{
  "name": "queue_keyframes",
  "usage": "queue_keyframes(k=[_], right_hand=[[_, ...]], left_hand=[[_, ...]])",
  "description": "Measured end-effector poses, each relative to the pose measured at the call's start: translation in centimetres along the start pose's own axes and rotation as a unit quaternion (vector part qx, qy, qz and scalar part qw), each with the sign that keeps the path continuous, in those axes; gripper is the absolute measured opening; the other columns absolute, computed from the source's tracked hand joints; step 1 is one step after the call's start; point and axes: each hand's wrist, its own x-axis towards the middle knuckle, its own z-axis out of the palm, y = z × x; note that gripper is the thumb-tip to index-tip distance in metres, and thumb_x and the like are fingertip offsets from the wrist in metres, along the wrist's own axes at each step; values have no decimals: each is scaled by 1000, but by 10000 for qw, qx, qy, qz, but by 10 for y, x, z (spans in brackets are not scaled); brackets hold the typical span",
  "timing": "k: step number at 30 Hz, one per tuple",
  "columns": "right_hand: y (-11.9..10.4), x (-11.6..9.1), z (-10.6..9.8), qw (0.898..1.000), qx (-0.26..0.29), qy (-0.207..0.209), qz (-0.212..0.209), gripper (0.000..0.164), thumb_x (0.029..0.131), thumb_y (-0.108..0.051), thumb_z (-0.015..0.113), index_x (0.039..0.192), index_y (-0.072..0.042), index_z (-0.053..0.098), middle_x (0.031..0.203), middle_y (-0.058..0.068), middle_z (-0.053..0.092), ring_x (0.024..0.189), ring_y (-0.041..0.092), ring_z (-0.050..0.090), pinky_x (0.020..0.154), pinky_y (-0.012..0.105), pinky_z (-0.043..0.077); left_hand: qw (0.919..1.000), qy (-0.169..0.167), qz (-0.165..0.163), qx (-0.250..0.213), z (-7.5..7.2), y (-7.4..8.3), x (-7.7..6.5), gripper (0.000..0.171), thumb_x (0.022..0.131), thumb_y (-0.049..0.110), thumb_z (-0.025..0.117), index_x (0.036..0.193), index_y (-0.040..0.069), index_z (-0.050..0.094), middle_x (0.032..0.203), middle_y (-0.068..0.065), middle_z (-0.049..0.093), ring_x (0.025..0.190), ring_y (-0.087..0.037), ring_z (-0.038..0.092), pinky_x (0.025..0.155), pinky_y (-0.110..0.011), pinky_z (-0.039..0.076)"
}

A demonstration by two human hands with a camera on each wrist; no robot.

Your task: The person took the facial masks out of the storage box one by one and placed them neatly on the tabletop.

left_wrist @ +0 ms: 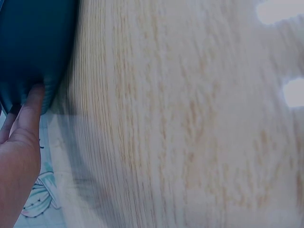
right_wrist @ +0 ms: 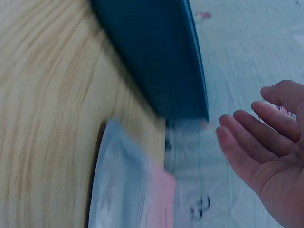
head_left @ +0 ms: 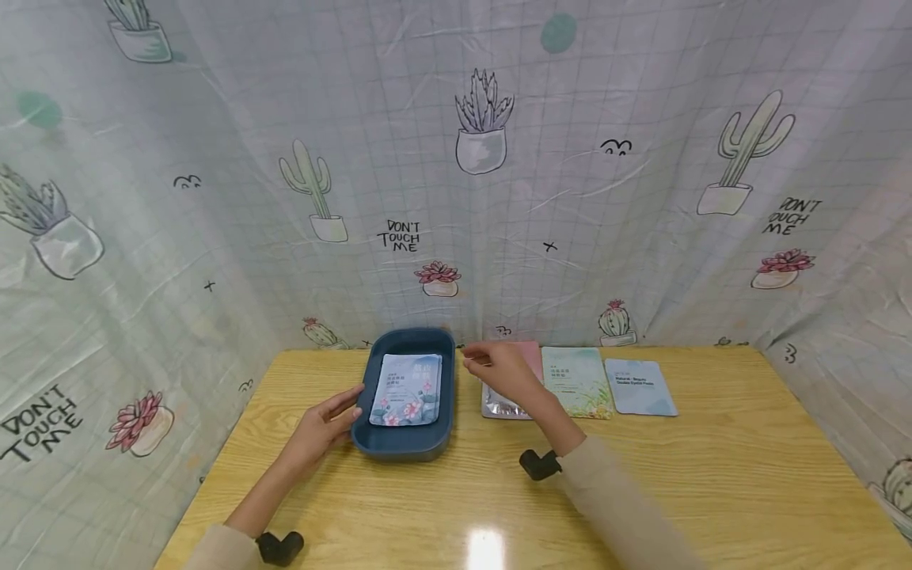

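Note:
A dark blue plastic basin [head_left: 402,457] stands on the table with a blue floral sachet [head_left: 406,389] lying in it. My left hand [head_left: 322,427] touches the basin's left wall with its fingertips; in the left wrist view the fingers [left_wrist: 32,107] lie against the basin's side. To the basin's right, my right hand [head_left: 504,368] hovers above a pink-and-silver sachet [head_left: 503,408], which it partly hides. In the right wrist view that hand [right_wrist: 270,147] holds nothing, its fingers loosely bent and apart from the basin [right_wrist: 156,57].
Right of the pink-and-silver sachet lie a green-and-white sachet [head_left: 575,384] and a light blue sachet [head_left: 640,388] in a row. The wooden table [head_left: 456,507] ends at a curtain [head_left: 541,198] printed with cacti, close behind the basin.

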Motion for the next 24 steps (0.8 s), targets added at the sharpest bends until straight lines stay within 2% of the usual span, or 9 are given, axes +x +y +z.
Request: queue_keyframes(k=[4,8,12,14,18,24], right_hand=[[-11,13,13,9998,110,-154,-67,29,102,-20,65,127,-8,70,120,5,72,108,22,68,91,37,57],[-22,28,23,9989,112,-383,-241,27,101,-18,65,125,-6,71,119,8,72,108,24,68,90,38,58],[-32,43,33,9978,-82,-646,-122,29,100,-21,67,125,-7,71,121,9,72,110,23,67,89,35,58],[-36,51,37,9972,-252,-707,49,30,99,-24,69,125,-8,71,120,9,72,110,23,66,88,34,57],[-44,66,49,9940,-399,-773,668,38,96,-27,74,125,-3,71,119,13,69,109,27,64,89,39,56],[-45,82,74,9792,-594,-923,1706,61,91,-32,79,137,3,60,137,17,61,125,31,58,101,42,52]], left_hand=[[10000,-20,-4,-36,1,0,1,61,101,22,65,157,13,41,161,-15,36,140,-33,45,100,-37,53],[10000,-21,-12,-33,0,1,1,61,102,21,64,157,13,40,161,-15,35,140,-33,45,100,-36,53],[10000,-15,-41,21,-2,2,1,61,102,22,64,157,13,41,162,-15,35,141,-33,44,100,-36,53],[10000,-17,-47,-2,-2,2,1,61,102,22,65,157,13,41,161,-15,35,141,-33,44,100,-37,53],[10000,-28,-30,-41,-2,2,1,61,102,22,64,157,13,41,161,-15,35,141,-34,44,100,-37,53],[10000,-43,-6,9,-2,0,2,61,101,24,65,157,14,42,161,-15,36,141,-34,44,100,-37,53]])
